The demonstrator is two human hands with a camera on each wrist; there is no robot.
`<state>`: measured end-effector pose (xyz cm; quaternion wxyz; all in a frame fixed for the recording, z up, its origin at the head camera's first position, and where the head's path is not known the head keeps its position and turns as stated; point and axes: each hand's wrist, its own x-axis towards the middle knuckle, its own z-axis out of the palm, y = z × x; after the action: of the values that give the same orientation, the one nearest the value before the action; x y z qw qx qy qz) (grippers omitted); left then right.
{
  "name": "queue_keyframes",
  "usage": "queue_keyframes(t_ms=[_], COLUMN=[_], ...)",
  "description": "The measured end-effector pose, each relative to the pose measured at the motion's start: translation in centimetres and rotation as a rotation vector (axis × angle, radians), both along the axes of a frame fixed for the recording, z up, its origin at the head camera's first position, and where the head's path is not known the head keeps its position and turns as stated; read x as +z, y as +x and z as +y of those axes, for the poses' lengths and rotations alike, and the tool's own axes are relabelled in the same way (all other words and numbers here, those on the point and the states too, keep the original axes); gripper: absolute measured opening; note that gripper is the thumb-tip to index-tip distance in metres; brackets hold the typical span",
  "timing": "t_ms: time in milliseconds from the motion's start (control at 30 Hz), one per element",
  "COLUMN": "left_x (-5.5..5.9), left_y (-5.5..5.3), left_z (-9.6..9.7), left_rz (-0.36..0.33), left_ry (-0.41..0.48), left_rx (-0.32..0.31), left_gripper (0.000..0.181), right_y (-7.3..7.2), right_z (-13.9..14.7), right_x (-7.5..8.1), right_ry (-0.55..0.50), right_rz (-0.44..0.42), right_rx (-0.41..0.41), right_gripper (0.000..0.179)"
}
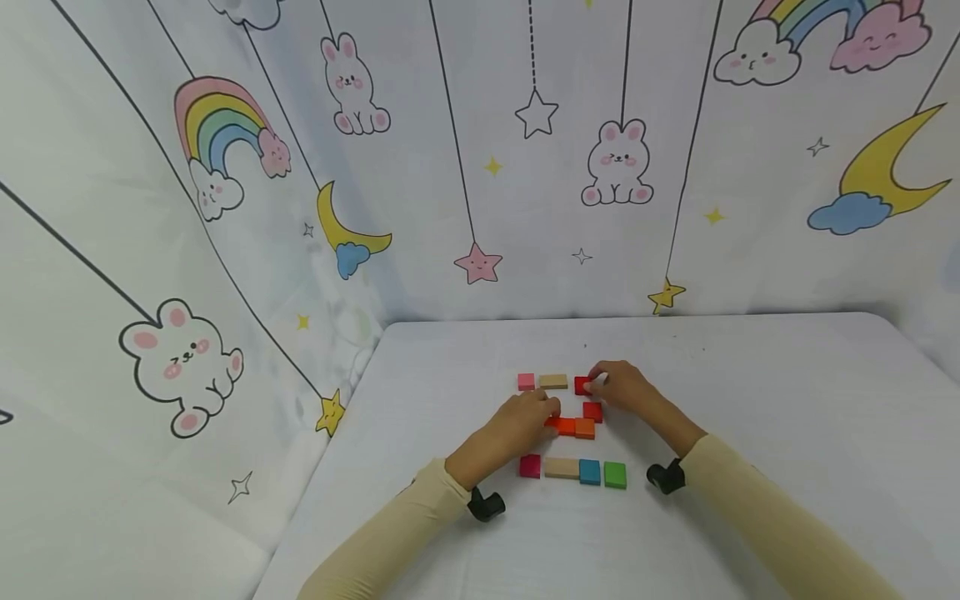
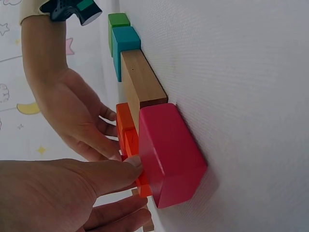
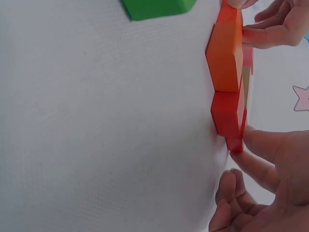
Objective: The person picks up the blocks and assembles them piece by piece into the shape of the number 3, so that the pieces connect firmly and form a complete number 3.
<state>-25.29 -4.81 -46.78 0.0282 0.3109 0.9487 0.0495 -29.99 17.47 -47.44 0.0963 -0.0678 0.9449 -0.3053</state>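
Note:
In the head view my right hand (image 1: 624, 388) pinches a red block (image 1: 581, 385) between thumb and fingertip at the back row's right end. A second red block (image 1: 592, 412) lies just in front of it, near an orange block (image 1: 584, 428). My left hand (image 1: 516, 427) pinches a red-orange block (image 1: 566, 427) beside the orange one; the hand partly hides it. In the left wrist view the left thumb lies at the red-orange block (image 2: 143, 186), behind a crimson block (image 2: 169, 154). The right wrist view shows the right thumb and index finger on the red block (image 3: 235, 144).
Nearest me, a row holds the crimson block, a wooden block (image 1: 562, 467), a blue block (image 1: 589, 472) and a green block (image 1: 615, 475). Along the back lie a pink block (image 1: 526, 382) and another wooden block (image 1: 552, 381). A patterned curtain (image 1: 420, 167) rises behind the white table (image 1: 787, 400).

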Motion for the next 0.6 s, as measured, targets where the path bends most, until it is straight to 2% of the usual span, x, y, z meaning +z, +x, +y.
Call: queue_keyframes(t_ms=[267,600], left_x=[0.0,-0.2], left_y=[0.1,0.0], left_z=[0.0,0.0], left_rz=[-0.002,-0.009], left_ry=[-0.003,0.007], left_rx=[0.005,0.011], left_gripper=[0.029,0.030], right_y=[0.1,-0.1], right_z=[1.0,2.0], right_x=[0.5,0.2], right_ry=[0.024,0.010], right_rz=[-0.020,-0.041], right_rx=[0.044,0.071], right_gripper=[0.036,0.035])
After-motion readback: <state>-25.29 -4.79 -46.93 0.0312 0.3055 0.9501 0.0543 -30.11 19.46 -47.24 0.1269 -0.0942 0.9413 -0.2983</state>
